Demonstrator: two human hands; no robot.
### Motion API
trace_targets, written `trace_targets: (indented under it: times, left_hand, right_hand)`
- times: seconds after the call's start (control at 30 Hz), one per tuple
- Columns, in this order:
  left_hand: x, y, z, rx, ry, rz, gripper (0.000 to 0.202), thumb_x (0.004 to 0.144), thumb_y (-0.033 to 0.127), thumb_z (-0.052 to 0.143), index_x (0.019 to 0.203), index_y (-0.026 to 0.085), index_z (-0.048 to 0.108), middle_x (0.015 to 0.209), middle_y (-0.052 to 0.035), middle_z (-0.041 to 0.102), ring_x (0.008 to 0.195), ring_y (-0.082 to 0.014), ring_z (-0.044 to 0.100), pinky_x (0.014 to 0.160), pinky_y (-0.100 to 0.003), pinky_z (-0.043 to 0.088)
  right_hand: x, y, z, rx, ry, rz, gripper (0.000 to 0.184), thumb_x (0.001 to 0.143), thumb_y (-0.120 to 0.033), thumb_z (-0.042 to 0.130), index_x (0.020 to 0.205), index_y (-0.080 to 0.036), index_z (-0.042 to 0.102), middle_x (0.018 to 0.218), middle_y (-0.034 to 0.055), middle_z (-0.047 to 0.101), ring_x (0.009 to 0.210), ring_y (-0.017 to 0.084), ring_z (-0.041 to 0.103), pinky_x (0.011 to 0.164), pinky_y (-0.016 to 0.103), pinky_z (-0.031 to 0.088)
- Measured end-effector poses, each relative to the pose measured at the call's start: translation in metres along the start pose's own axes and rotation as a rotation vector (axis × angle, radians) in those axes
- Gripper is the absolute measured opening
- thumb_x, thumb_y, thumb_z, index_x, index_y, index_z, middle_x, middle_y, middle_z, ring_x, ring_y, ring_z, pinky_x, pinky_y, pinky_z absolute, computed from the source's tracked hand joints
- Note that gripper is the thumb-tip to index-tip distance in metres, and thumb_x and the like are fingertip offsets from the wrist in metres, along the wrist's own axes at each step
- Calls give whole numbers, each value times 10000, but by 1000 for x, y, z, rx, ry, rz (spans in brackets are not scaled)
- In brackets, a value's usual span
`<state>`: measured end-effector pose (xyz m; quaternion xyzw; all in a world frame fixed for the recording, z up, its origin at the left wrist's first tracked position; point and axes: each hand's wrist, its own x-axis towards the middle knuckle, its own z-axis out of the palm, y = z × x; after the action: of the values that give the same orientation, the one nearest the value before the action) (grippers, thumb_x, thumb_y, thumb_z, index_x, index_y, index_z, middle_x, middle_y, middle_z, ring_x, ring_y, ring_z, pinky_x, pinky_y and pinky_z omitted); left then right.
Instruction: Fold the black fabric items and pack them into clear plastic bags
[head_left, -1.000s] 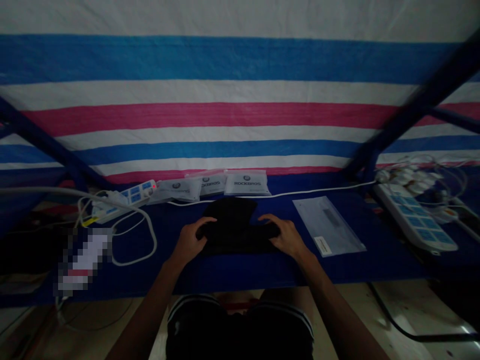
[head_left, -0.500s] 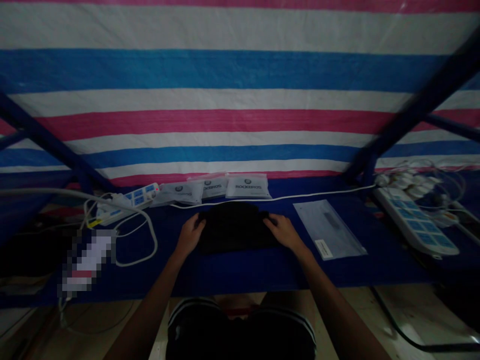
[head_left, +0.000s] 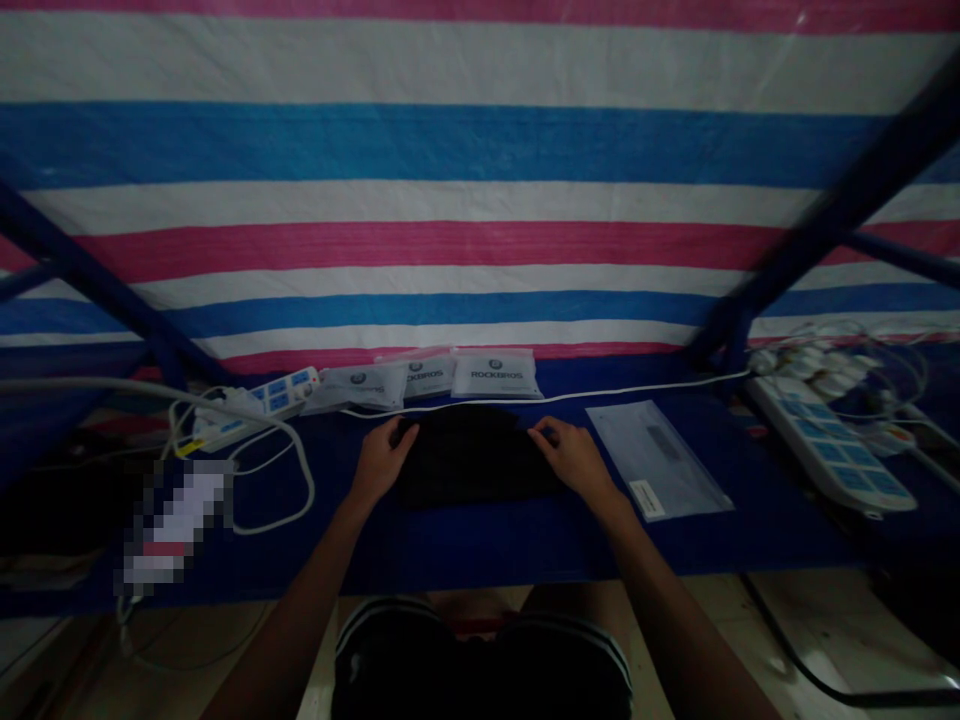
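Observation:
A folded black cloth (head_left: 476, 460) lies on the blue table surface (head_left: 480, 545) in front of me; its exact kind of garment does not show. My left hand (head_left: 384, 458) pinches its upper left edge between thumb and fingers. At the upper right edge, my right hand (head_left: 571, 455) grips the fabric in the same way. Just right of that hand lies a flat translucent zip bag (head_left: 667, 455) with a small white label near its lower corner. Behind the cloth rest several filled zip bags, one of them a bag printed ROCKBROS (head_left: 495, 374).
A white cable (head_left: 600, 393) crosses behind the cloth. A power strip (head_left: 277, 393) with looped cords is at left, near a pixelated object (head_left: 176, 525). A larger power strip (head_left: 836, 440) with plugs lies right. Blue frame posts (head_left: 731, 325) and a striped sheet (head_left: 480, 240) stand behind.
Both hands have shifted slightly along the cloth's upper edge, the left one a little inward. The cloth's upper part lies slightly differently; the other things have stayed put.

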<state>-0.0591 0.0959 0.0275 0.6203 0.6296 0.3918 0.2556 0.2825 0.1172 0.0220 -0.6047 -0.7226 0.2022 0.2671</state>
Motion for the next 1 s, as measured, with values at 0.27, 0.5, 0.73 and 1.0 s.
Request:
trace_targets:
  times: [0.27, 0.5, 0.73, 1.0]
  left_hand:
    - [15, -3, 11, 25, 72, 15, 323, 936, 477, 576, 868, 189, 703, 875, -70, 766, 856, -253, 705, 823, -336, 519]
    - [23, -16, 24, 51, 115, 0, 305, 941, 451, 575, 850, 189, 703, 823, -67, 750, 813, -252, 705, 777, -332, 515]
    - [15, -22, 32, 86, 194, 6, 303, 965, 447, 564, 897, 187, 705, 811, -65, 729, 801, -249, 701, 762, -319, 503]
    - [11, -25, 32, 70, 218, 17, 346, 1000, 458, 533, 1043, 167, 715, 947, -114, 764, 901, -282, 730, 837, -359, 528]
  right_hand:
    - [21, -2, 1, 18, 63, -57, 228, 1026, -383, 548, 903, -242, 679, 907, 63, 763, 865, 242, 718, 776, 319, 486]
    - [33, 8, 20, 75, 98, 9, 299, 978, -504, 582, 950, -240, 721, 779, 37, 739, 718, 229, 700, 689, 306, 478]
    - [15, 12, 25, 205, 85, -104, 329, 892, -433, 637, 1164, -256, 690, 720, -26, 647, 657, 189, 628, 670, 292, 482]
    - [18, 15, 26, 348, 162, -101, 160, 918, -395, 563, 982, -258, 509, 773, -20, 617, 705, 182, 649, 707, 295, 500]
